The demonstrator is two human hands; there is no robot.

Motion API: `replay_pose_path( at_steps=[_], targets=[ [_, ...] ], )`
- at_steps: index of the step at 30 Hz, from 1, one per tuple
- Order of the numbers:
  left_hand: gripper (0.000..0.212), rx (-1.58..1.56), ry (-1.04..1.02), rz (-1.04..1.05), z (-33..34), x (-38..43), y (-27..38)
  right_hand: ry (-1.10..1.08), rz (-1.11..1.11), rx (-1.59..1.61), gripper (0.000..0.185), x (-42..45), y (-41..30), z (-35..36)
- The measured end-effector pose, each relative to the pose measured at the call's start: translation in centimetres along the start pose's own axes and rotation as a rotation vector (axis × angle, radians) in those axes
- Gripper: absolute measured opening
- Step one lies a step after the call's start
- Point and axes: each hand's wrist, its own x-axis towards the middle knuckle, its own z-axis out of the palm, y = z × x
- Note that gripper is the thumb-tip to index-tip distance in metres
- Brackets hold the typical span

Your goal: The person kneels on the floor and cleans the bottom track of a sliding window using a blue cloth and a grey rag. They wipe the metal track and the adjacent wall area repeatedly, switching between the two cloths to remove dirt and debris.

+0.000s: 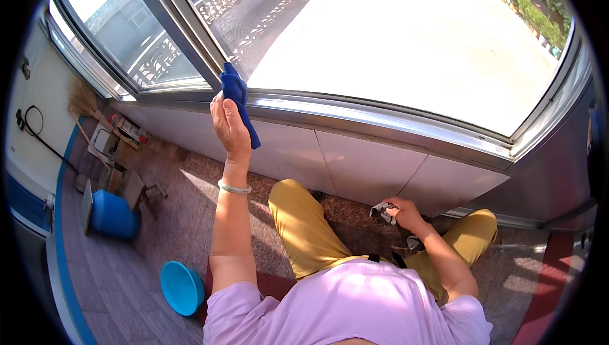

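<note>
My left hand (231, 126) is raised at the window and holds a folded blue cloth (233, 86) against the lower end of the upright metal window frame (194, 19), where it meets the sill (333, 115). A bracelet is on that wrist. My right hand (404, 214) is low, between my knees and near the tiled wall, with a crumpled piece of grey, printed-looking paper (383, 212) in its fingers. Another crumpled scrap (413, 242) lies below that hand, partly hidden by the forearm. Large glass panes stand above the sill.
A light blue plastic basin (182, 289) stands on the floor at the lower left. Farther off are a blue plastic barrel (114, 215), a small wooden stool (138, 190), a straw broom (85, 102) and a box of odds and ends (131, 131). The pale tiled wall (371, 161) runs under the sill.
</note>
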Motion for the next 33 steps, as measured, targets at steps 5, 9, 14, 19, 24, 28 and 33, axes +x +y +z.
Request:
replay_pose_path(
  at_steps=[5, 9, 14, 19, 24, 28, 33],
  targets=[
    [0.027, 0.526, -0.314, 0.218, 5.3, 0.3, -5.4, 0.005, -0.147, -0.044, 0.032, -1.2, 2.6, 1.3],
    [0.03, 0.512, -0.327, 0.312, 6.3, -1.0, -4.0, -0.05, 0.045, 0.021, 0.033, -1.8, 4.6, 1.4],
    [0.035, 0.458, -0.258, 0.358, 7.6, -3.0, -1.1, -0.055, 0.002, -0.16, 0.034, -1.2, 6.5, 2.2],
    [0.039, 0.351, -0.193, 0.433, 12.1, -7.1, 6.4, -0.107, -0.046, -0.199, 0.033, -1.8, 5.8, 1.8],
    [0.038, 0.33, -0.246, 0.464, 15.4, -10.3, 11.6, -0.165, -0.024, -0.286, 0.031, -2.2, 5.7, 2.1],
    [0.039, 0.284, -0.274, 0.536, 17.6, -12.5, 15.7, -0.164, -0.134, -0.322, 0.025, -2.1, 5.8, 2.6],
    [0.044, 0.221, -0.516, 0.578, 19.6, -14.9, 23.0, -0.098, -0.3, -0.363, 0.017, -2.0, 6.3, 2.8]
  ],
)
